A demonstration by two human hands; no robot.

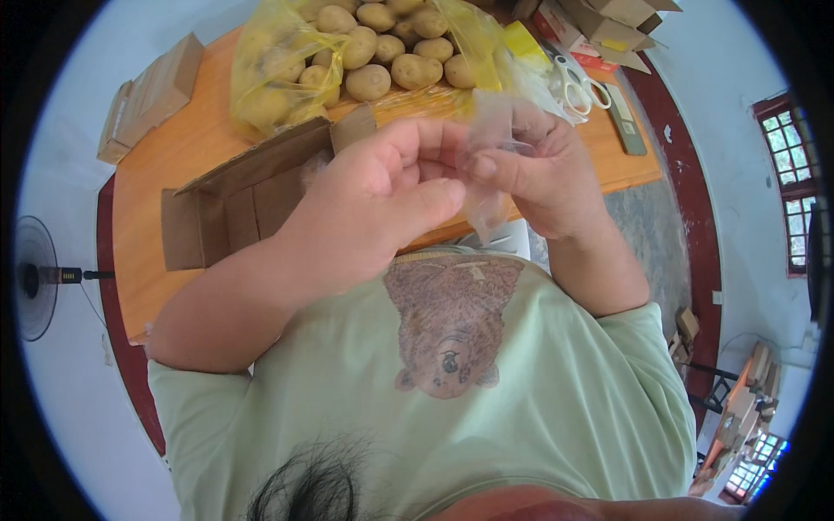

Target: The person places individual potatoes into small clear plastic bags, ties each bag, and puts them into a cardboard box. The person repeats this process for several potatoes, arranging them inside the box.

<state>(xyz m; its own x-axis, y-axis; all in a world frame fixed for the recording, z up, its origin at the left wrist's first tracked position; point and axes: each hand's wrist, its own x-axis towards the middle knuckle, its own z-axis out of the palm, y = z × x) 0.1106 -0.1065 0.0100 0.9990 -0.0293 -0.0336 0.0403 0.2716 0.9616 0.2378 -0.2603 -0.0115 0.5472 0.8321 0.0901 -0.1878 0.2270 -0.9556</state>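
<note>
My right hand (544,166) pinches a crumpled clear plastic bag or film (487,133) between thumb and fingers, in front of my chest. From the left, my left hand (384,189) reaches up to the same plastic. Its fingertips go partly behind the film, and its thumb is apart from the fingers; whether it grips the film cannot be told. Below and left of my left hand lies an open cardboard box (241,208) on the wooden table (153,221), with some clear plastic (314,170) inside. Beyond the hands, a yellow plastic bag (260,98) stands open around several potatoes (368,83).
White-handled scissors (576,91) and a dark green flat object (627,124) lie at the table's right. Cardboard boxes (153,91) sit at the left edge; more cardboard (606,26) is piled at the far right. A fan (36,277) stands at the left.
</note>
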